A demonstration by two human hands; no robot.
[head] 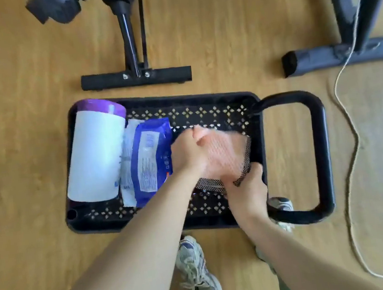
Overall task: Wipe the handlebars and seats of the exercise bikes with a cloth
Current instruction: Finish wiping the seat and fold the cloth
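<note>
A pink cloth (pixel 225 151) with a dark mesh edge lies in the right part of a black perforated cart tray (pixel 189 116). My left hand (pixel 187 151) grips the cloth's upper left part. My right hand (pixel 248 192) pinches its lower right corner at the mesh edge. The base of one exercise bike (pixel 136 78) stands just beyond the tray, and a second bike's base (pixel 343 54) is at the upper right. Handlebars and seats are out of view.
In the tray's left part lie a white wipe canister with a purple lid (pixel 97 154) and a blue wipes pack (pixel 150 159). The cart's black handle (pixel 319 153) sticks out to the right. A white cable (pixel 350 130) runs over the wooden floor. My shoes (pixel 194 267) stand below.
</note>
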